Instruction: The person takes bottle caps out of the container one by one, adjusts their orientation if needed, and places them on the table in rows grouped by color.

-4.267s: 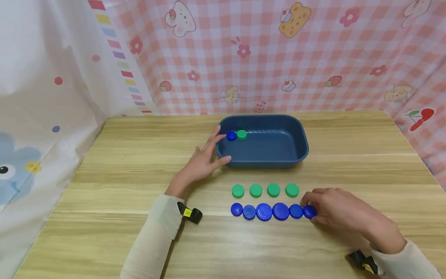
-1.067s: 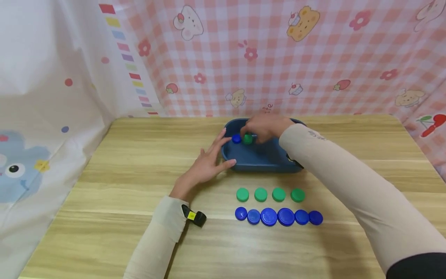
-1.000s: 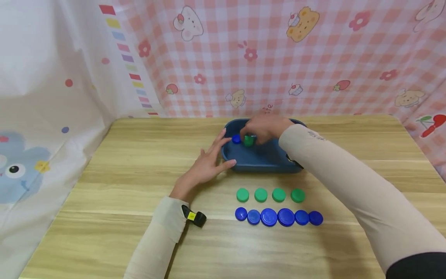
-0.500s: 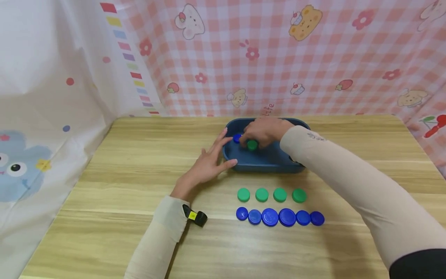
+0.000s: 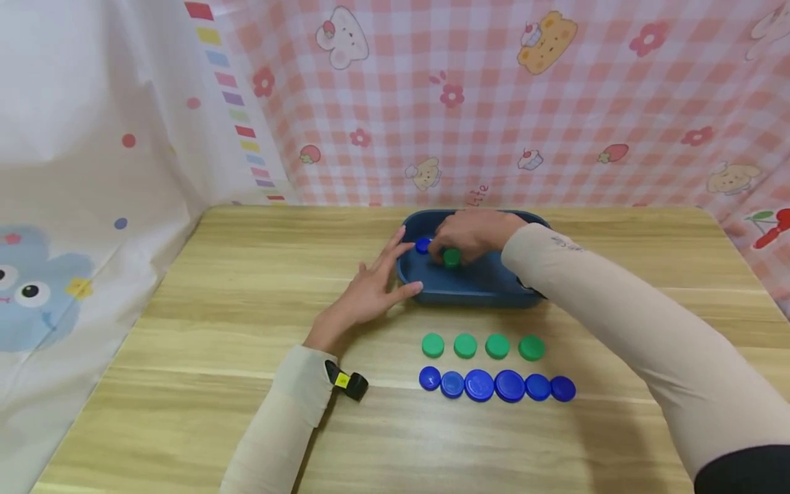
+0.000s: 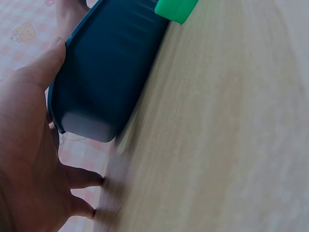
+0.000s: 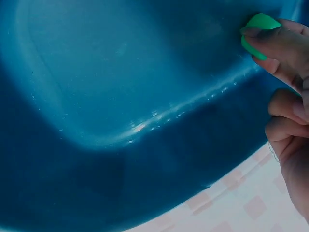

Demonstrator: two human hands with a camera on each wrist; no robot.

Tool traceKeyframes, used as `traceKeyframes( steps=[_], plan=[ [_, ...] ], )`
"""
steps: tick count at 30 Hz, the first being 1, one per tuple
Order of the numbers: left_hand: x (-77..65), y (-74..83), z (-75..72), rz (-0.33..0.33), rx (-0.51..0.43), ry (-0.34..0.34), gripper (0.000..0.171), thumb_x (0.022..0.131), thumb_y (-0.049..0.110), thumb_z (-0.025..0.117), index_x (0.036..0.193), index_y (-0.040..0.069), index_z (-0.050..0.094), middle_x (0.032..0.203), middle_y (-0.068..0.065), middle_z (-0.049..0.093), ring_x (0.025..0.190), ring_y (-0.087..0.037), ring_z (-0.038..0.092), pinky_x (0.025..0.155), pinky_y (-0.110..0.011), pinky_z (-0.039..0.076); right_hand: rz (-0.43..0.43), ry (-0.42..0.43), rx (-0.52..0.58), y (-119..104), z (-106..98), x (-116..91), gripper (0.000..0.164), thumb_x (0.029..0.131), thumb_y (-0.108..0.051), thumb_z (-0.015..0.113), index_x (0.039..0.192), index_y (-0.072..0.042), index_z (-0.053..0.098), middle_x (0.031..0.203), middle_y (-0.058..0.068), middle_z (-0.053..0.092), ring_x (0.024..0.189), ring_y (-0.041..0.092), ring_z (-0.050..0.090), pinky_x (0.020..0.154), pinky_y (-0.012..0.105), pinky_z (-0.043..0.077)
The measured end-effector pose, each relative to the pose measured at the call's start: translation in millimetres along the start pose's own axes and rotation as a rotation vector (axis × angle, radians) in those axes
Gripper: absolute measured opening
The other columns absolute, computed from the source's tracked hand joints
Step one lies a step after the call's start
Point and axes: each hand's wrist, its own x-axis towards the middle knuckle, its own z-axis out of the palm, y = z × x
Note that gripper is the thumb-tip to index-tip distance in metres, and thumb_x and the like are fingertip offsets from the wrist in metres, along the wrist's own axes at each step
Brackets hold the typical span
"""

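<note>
In the head view my right hand (image 5: pixel 472 233) reaches into a dark blue plastic basin (image 5: pixel 469 300) and pinches a green bottle cap (image 5: pixel 452 258). Thumb and finger close on that cap (image 7: pixel 261 23) in the right wrist view, over the basin floor. Beside it, a blue bottle cap (image 5: pixel 422 245) lies toward the basin's left end. My left hand (image 5: pixel 364 295) rests spread at that end, thumb at the near rim and fingertips by the left rim. The left wrist view has its thumb along the basin wall (image 6: pixel 104 72), with lower fingers reaching to the table.
In front of the basin, green caps (image 5: pixel 465 346) stand in a spaced row. Nearer me runs a tight row of blue caps (image 5: pixel 479 385) in mixed sizes. A pink checked curtain (image 5: pixel 395 103) hangs behind the wooden table (image 5: pixel 278 240).
My right hand has left the blue row's right end and entered the basin. There it has taken the green cap and shifted it right and nearer. My left hand has stayed at the basin.
</note>
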Motion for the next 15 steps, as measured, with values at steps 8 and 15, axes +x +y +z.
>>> traceKeyframes(
  steps=[8, 15],
  plan=[
    [1.6, 2.1, -0.4, -0.001, -0.005, -0.001, 0.074, 0.092, 0.061, 0.046, 0.151, 0.026, 0.020, 0.158, 0.015, -0.009, 0.143, -0.023, 0.015, 0.100, -0.074, 0.004, -0.054, 0.075, 0.030, 1.8, -6.8, -21.9, 0.030, 0.078, -0.009, 0.077, 0.103, -0.023, 0.068, 0.093, -0.001, 0.064, 0.078, 0.018, 0.057, 0.071, 0.036, 0.051],
    [0.2, 2.0, 1.0, -0.018, 0.004, -0.005, 0.076, 0.091, 0.065, 0.044, 0.151, 0.028, 0.019, 0.159, 0.014, -0.009, 0.143, -0.024, 0.015, 0.101, -0.073, 0.003, -0.036, 0.152, 0.026, -4.7, -12.8, -53.6, 0.029, 0.077, -0.017, 0.079, 0.103, -0.026, 0.067, 0.093, -0.001, 0.063, 0.073, 0.017, 0.054, 0.068, 0.035, 0.050]
  ],
)
